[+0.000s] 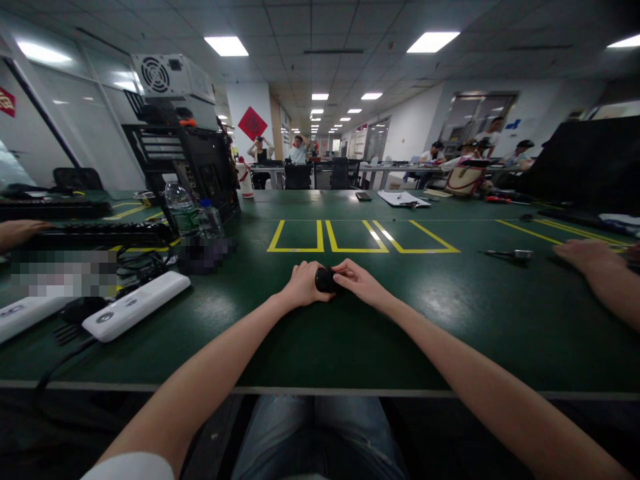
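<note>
My left hand (304,283) curls around a small black round object (325,281), and my right hand (359,280) pinches its right side. I hold it between the green table (320,353)'s near edge and the yellow tape outlines (357,251). Tabletop stretches right toward another person's hand (590,257); a white power strip (145,303) lies well left. Ceiling lights (433,42) glow over the room.

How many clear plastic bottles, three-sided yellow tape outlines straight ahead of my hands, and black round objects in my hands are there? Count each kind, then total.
Clear plastic bottles: 2
Yellow tape outlines: 3
Black round object: 1
Total: 6
</note>
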Demonstrator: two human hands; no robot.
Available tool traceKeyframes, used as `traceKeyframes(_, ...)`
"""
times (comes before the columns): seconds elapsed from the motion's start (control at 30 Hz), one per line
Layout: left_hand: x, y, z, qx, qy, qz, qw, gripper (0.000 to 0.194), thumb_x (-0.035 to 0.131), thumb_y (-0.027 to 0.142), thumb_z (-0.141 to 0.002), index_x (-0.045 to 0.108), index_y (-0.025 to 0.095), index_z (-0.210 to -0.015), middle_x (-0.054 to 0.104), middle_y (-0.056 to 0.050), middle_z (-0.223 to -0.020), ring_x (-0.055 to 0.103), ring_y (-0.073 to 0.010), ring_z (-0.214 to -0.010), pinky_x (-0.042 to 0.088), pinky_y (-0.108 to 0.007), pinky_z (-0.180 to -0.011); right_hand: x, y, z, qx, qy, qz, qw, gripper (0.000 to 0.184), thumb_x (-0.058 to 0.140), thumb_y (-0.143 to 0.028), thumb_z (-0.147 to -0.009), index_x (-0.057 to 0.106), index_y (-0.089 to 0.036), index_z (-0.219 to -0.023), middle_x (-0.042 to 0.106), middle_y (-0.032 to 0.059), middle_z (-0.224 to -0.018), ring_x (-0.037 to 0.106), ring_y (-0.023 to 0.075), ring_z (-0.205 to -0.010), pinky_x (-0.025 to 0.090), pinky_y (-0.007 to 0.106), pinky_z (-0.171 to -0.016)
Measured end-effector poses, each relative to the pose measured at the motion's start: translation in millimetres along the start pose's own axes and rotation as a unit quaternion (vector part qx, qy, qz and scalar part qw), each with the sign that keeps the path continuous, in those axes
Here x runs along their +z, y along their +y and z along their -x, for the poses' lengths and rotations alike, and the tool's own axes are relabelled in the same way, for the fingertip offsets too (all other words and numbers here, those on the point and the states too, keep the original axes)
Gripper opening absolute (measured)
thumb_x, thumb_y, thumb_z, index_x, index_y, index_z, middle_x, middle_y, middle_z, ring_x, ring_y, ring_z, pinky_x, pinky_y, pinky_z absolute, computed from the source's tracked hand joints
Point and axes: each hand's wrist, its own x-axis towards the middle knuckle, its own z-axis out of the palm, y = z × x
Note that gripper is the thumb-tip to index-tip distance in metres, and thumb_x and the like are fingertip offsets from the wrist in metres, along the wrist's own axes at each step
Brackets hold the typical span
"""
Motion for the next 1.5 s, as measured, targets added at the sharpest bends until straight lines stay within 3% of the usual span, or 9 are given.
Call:
traceKeyframes(0.2, -0.3, -1.5, 0.7, 0.012, 0.005, 0.001, 1.0, 0.051, 0.062, 0.048, -0.055, 0.046, 0.02, -0.094, 0.053, -0.004, -0.09, 0.047, -0.0231, -0.084, 0.035, -0.036, -0.073, 3.1, 0.0, -0.5, 0.031, 0.016, 0.015, 0.999, 0.029, 0.051, -0.032, -0.075, 0.047, -0.02, -0.101, 0.054, 0.0048, -0.101, 0.051, 0.0173, -0.096, 0.04, 0.039, -0.086)
traceKeyframes(0.43, -0.6, -2.9, 0.4, 0.024, 0.007, -0.002, 1.0, 0.05, 0.061, 0.049, -0.056, 0.046, 0.019, -0.093, 0.052, -0.004, -0.089, 0.047, -0.0231, -0.082, 0.035, -0.035, -0.071, -0.3, -1.8, 3.1, 0.007, -0.048, -0.013, 0.999, 0.036, 0.059, -0.024, -0.069, 0.042, -0.021, -0.1, 0.052, 0.003, -0.1, 0.051, 0.0165, -0.097, 0.041, 0.037, -0.086)
traceKeyframes(0.63, 3.5, -6.4, -0.1, 0.029, 0.013, 0.005, 0.999, 0.051, 0.06, 0.05, -0.056, 0.046, 0.019, -0.094, 0.052, -0.004, -0.089, 0.046, -0.0222, -0.081, 0.035, -0.034, -0.071, 1.8, -2.5, 1.9, -0.002, 0.003, 0.016, 1.0, 0.021, 0.05, -0.03, -0.076, 0.046, -0.02, -0.093, 0.053, 0.003, -0.096, 0.053, 0.0162, -0.092, 0.043, 0.038, -0.083)
traceKeyframes(0.8, 5.5, -6.8, -1.1, 0.023, 0.019, -0.005, 1.0, 0.053, 0.062, 0.05, -0.054, 0.046, 0.019, -0.094, 0.053, -0.004, -0.089, 0.046, -0.0232, -0.083, 0.035, -0.035, -0.072, 2.1, 1.9, -1.1, 0.026, 0.012, 0.012, 1.0, 0.031, 0.052, -0.03, -0.075, 0.045, -0.018, -0.103, 0.053, 0.0059, -0.102, 0.05, 0.0173, -0.099, 0.039, 0.038, -0.089)
traceKeyframes(1.0, 2.2, -4.5, -0.2, 0.026, 0.012, -0.01, 1.0, 0.051, 0.061, 0.049, -0.055, 0.046, 0.019, -0.093, 0.053, -0.004, -0.089, 0.047, -0.0227, -0.082, 0.035, -0.034, -0.072, -1.3, 2.4, 0.6, 0.007, -0.036, -0.014, 0.999, 0.032, 0.059, -0.026, -0.069, 0.044, -0.02, -0.098, 0.053, 0.0035, -0.101, 0.052, 0.0169, -0.098, 0.041, 0.038, -0.087)
traceKeyframes(1.2, 2.9, -5.9, -0.4, 0.031, 0.015, -0.004, 0.999, 0.051, 0.061, 0.05, -0.055, 0.046, 0.019, -0.093, 0.052, -0.003, -0.088, 0.047, -0.0221, -0.081, 0.036, -0.034, -0.071, 1.2, -1.0, 0.4, -0.007, 0.004, 0.009, 1.0, 0.019, 0.052, -0.029, -0.075, 0.047, -0.019, -0.09, 0.054, 0.0025, -0.094, 0.054, 0.0157, -0.091, 0.042, 0.037, -0.083)
traceKeyframes(1.33, 2.8, -6.0, -0.5, 0.03, 0.016, -0.003, 0.999, 0.052, 0.061, 0.05, -0.055, 0.046, 0.019, -0.093, 0.053, -0.004, -0.088, 0.047, -0.0222, -0.081, 0.036, -0.035, -0.071, 1.6, 2.5, -1.9, 0.022, 0.019, 0.011, 1.0, 0.028, 0.053, -0.029, -0.074, 0.046, -0.019, -0.099, 0.053, 0.0052, -0.101, 0.051, 0.0168, -0.097, 0.04, 0.038, -0.087)
traceKeyframes(1.5, 1.5, -5.3, -0.2, 0.027, 0.01, 0.0, 1.0, 0.051, 0.062, 0.049, -0.055, 0.046, 0.019, -0.093, 0.053, -0.004, -0.089, 0.047, -0.0223, -0.082, 0.036, -0.035, -0.072, -0.7, 0.4, 0.3, 0.023, -0.026, -0.002, 0.999, 0.029, 0.055, -0.027, -0.072, 0.046, -0.018, -0.099, 0.052, 0.0057, -0.103, 0.05, 0.0169, -0.099, 0.039, 0.038, -0.088)
